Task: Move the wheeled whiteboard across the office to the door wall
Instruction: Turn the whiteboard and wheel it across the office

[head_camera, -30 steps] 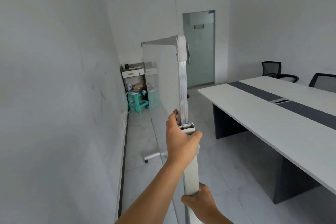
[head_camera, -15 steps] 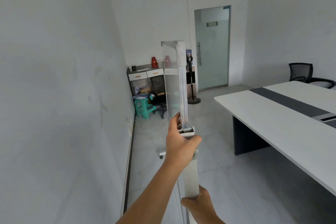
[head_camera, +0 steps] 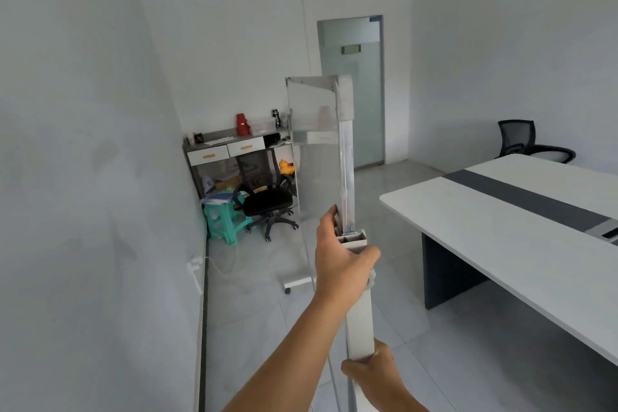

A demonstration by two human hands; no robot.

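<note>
2 hands, your left hand and right hand, clamp 1 edge-on, grey-framed glossy whiteboard; each grip closed.

So the tall glass-panelled wheeled whiteboard stands edge-on mid-room, the long white conference table to its right. Behind it, the frosted glass door; left of that, a grey two-drawer desk in the far-left corner.

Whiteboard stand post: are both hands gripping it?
Yes, the left hand wraps the top of the whiteboard stand post and the right hand grips it lower down.
</note>
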